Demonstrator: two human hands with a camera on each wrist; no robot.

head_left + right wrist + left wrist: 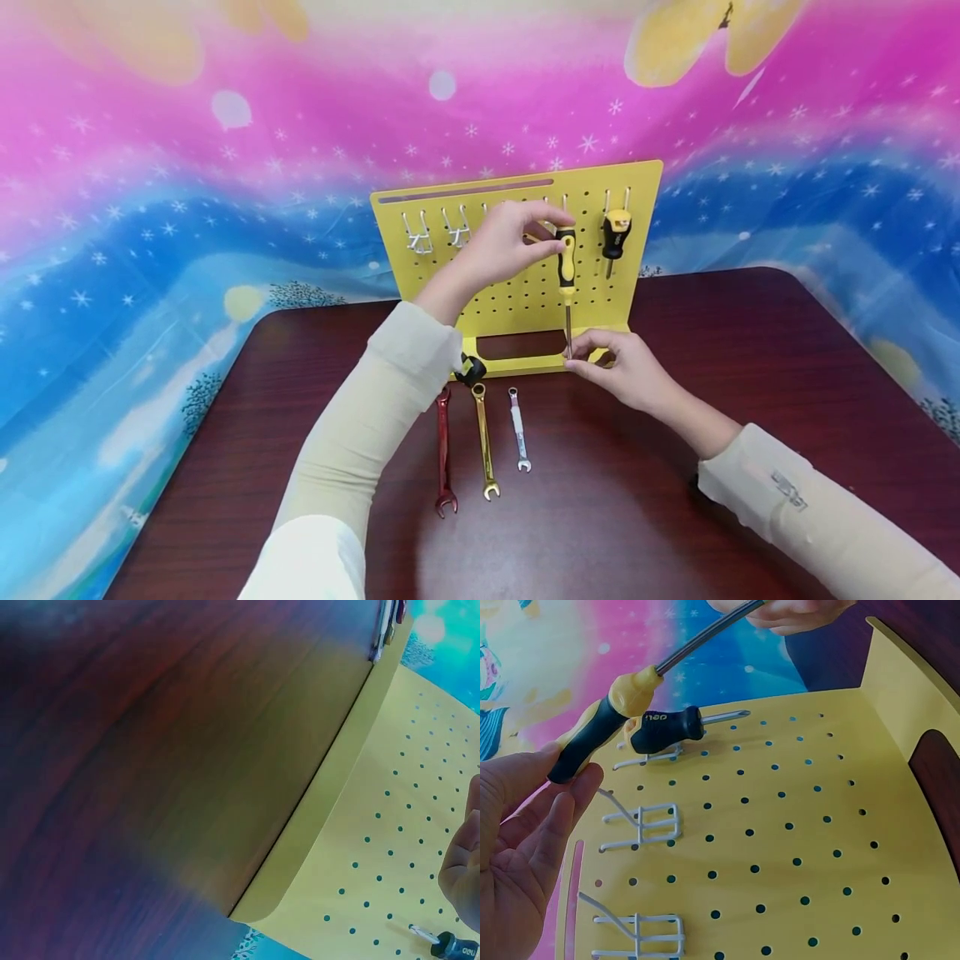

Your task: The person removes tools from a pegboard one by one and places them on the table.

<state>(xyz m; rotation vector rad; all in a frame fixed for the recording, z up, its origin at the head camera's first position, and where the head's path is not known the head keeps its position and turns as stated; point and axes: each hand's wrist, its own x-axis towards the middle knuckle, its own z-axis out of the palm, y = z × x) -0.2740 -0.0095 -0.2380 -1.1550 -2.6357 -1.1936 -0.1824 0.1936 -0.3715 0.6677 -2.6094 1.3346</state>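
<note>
A long screwdriver (566, 258) with a black and yellow handle hangs upright, tip down, in front of the yellow pegboard (727, 892). My left hand (510, 242) pinches the top end of its handle between thumb and fingers. Lower down, my right hand (626, 367) pinches the metal shaft near the tip, which the fingers hide. To the right, a short stubby screwdriver (617, 233) hangs on a white hook of the board. In the right wrist view only part of a hand (461, 862) shows at the right edge.
White wire hooks (417, 237) stick out from the board's left side. In front lie a red wrench (444, 450), a gold wrench (484, 442) and a small silver wrench (519, 429). A black object (471, 369) sits by the board's base, partly behind the left sleeve.
</note>
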